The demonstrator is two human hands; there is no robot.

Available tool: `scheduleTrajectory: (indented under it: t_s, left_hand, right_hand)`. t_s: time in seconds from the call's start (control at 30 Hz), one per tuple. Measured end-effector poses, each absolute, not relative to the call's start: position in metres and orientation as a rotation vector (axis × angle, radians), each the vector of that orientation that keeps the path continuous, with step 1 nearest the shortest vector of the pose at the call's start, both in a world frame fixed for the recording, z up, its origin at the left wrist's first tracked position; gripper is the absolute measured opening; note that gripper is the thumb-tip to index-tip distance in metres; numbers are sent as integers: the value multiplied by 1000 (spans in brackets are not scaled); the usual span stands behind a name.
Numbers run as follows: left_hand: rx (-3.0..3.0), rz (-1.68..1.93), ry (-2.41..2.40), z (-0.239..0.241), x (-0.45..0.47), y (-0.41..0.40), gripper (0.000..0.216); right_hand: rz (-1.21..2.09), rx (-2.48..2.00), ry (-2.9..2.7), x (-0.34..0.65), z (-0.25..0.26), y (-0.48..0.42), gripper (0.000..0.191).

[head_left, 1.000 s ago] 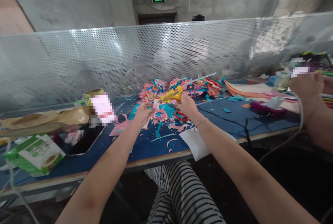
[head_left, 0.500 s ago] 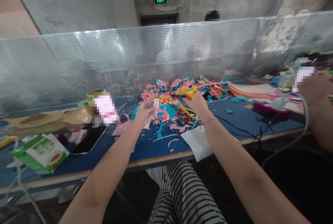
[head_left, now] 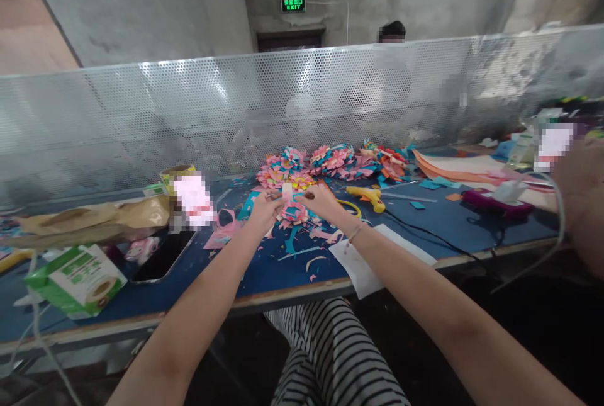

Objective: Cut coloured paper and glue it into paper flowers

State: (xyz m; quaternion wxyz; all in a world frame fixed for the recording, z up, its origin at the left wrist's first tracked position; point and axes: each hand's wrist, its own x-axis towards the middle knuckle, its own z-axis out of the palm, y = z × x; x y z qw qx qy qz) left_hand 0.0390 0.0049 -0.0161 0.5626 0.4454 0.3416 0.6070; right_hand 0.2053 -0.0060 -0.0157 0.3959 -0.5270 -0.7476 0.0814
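Observation:
My left hand [head_left: 265, 211] is closed in a pinch at the left side of a pale pink paper strip [head_left: 287, 191]. From the right, my right hand [head_left: 324, 202] has its fingertips drawn together at the strip's other side. Just below the fingers is a small ring of pink and blue folded paper [head_left: 293, 213]; whether it is joined to the strip I cannot tell. To the right of my right hand, a yellow glue gun [head_left: 372, 197] lies on the blue table [head_left: 268, 270]. Yellow-handled scissors [head_left: 352, 208] are partly hidden behind that hand.
Pink and blue paper flowers [head_left: 330, 159] are heaped against a perforated metal screen [head_left: 302, 97]. Paper scraps [head_left: 290, 241] litter the tabletop. A white sheet [head_left: 361, 258] overhangs the front edge. At left are a phone [head_left: 165, 255] and green box [head_left: 78, 280]; a co-worker's arm [head_left: 582, 192] is at right.
My right hand has let go of the glue gun, which now lies on the table, and has moved left and down to the paper strip. My left hand stays about where it was.

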Motion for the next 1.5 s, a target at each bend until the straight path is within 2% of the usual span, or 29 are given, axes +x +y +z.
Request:
scheduleTrajectory:
  t_s: [0.17, 0.3, 0.77, 1.2, 1.5]
  left_hand:
    - [1003, 1433, 793, -16, 46, 2, 35]
    - [1001, 1414, 773, -16, 48, 1, 35]
    - [985, 1442, 763, -13, 50, -4, 30]
    - [1027, 1593, 843, -10, 46, -5, 37]
    - [1158, 1484, 782, -15, 50, -7, 38]
  right_hand:
    - [500, -1120, -1786, 190, -22, 1, 32]
    - [582, -1026, -1729, 191, -27, 7, 26]
    - [507, -1033, -1693, 188, -29, 4, 15]
    - [515, -972, -1486, 199, -14, -9, 20]
    - [499, -949, -1614, 195, -18, -7, 26]
